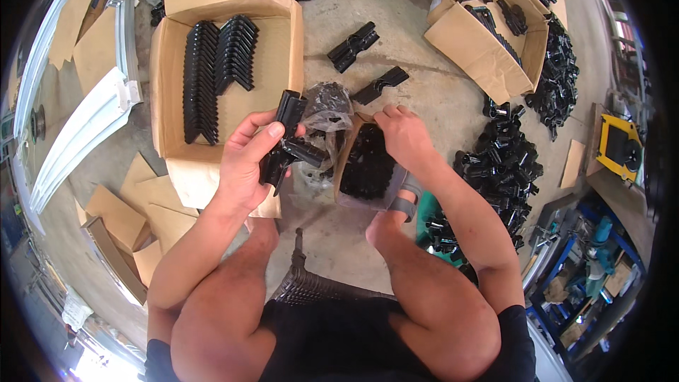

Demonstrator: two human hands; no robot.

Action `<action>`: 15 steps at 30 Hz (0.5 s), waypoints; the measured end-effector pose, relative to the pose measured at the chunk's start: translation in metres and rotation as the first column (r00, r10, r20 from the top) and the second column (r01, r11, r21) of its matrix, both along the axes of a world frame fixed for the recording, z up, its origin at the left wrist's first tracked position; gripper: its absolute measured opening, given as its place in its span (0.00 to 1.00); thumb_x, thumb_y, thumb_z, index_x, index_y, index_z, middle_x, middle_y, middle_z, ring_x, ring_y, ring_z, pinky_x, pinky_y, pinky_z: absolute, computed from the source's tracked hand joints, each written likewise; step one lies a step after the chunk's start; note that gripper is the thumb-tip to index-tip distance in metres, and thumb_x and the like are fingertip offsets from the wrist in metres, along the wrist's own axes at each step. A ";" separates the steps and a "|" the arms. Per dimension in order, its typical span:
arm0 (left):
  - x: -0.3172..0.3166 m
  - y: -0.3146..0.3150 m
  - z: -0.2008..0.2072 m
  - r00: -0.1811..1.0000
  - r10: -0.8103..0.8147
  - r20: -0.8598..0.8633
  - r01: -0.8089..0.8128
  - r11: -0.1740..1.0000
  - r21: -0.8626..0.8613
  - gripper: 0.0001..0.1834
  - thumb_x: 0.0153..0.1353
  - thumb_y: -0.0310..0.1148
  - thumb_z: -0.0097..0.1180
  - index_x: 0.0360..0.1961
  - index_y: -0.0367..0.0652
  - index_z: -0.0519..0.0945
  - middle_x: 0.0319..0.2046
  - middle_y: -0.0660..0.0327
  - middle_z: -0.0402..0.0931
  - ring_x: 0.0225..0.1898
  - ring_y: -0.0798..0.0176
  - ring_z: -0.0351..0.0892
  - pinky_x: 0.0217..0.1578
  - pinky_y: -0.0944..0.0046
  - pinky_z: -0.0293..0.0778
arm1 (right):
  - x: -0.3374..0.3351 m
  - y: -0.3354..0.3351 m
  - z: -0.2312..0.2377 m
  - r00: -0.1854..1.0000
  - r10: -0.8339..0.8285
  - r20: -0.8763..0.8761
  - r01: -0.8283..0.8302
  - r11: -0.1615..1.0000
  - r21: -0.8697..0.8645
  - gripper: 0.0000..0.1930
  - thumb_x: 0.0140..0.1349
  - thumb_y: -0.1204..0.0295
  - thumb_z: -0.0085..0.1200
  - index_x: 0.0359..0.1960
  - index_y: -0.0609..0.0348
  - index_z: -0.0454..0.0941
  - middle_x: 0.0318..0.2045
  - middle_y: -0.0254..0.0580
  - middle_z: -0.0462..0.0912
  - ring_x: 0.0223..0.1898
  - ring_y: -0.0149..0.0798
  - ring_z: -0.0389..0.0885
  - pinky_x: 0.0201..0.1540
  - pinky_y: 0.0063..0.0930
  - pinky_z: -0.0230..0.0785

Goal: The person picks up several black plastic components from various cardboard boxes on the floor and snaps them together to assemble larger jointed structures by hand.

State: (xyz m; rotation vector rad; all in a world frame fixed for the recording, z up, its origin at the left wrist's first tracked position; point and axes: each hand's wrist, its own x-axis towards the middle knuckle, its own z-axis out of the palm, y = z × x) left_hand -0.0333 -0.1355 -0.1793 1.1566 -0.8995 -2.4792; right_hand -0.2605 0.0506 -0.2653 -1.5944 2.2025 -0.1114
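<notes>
My left hand (256,152) is closed around a glossy black metal pipe joint (288,117), thumb over its front, with a tube-shaped arm pointing up and another to the right. My right hand (404,134) is at the top right rim of a small open-topped container (373,203) between my feet. Its fingers are curled together, and whatever they pinch is hidden. Small black parts (368,163) fill the container, too dark to tell their kind. Touching its left side is a clear plastic bag (322,124) with black pieces in it.
A cardboard box (279,49) at left holds black joints in two neat rows. Loose joints (353,46) lie on the concrete floor ahead. A heap of joints (502,170) is at right, below another open carton (481,56). Cardboard scraps (117,216) lie at left.
</notes>
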 end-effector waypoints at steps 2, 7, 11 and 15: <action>0.001 0.001 -0.001 1.000 0.010 0.004 -0.010 1.000 0.006 0.13 0.69 0.34 0.58 0.51 0.42 0.78 0.41 0.52 0.84 0.31 0.68 0.84 0.22 0.69 0.80 | -0.015 0.007 -0.003 0.999 0.054 -0.003 -0.054 0.996 -0.070 0.09 0.54 0.79 0.54 0.37 0.57 0.80 0.39 0.41 0.81 0.46 0.49 0.80 0.48 0.37 0.75; 0.001 0.001 0.000 1.000 0.000 -0.016 0.000 1.000 0.014 0.13 0.68 0.35 0.59 0.50 0.42 0.78 0.40 0.52 0.84 0.31 0.68 0.84 0.21 0.69 0.80 | -0.072 0.032 -0.012 0.999 0.010 0.030 -0.004 0.985 -0.175 0.14 0.50 0.82 0.52 0.38 0.55 0.81 0.34 0.45 0.81 0.41 0.52 0.81 0.44 0.41 0.76; -0.001 0.004 0.000 1.000 0.007 -0.006 -0.007 1.000 0.021 0.13 0.68 0.35 0.59 0.50 0.42 0.78 0.40 0.52 0.84 0.31 0.68 0.84 0.21 0.69 0.80 | -0.113 0.027 -0.011 0.978 -0.064 -0.197 0.032 0.986 -0.164 0.15 0.50 0.82 0.52 0.40 0.55 0.82 0.37 0.45 0.83 0.41 0.52 0.83 0.43 0.41 0.77; 0.002 0.003 0.000 1.000 0.014 0.020 -0.014 1.000 -0.003 0.14 0.68 0.35 0.59 0.52 0.41 0.78 0.41 0.52 0.84 0.31 0.68 0.84 0.22 0.69 0.80 | -0.085 -0.019 0.027 0.966 -0.105 -0.237 -0.013 0.895 -0.447 0.14 0.50 0.79 0.53 0.39 0.54 0.82 0.36 0.44 0.83 0.39 0.50 0.84 0.41 0.40 0.78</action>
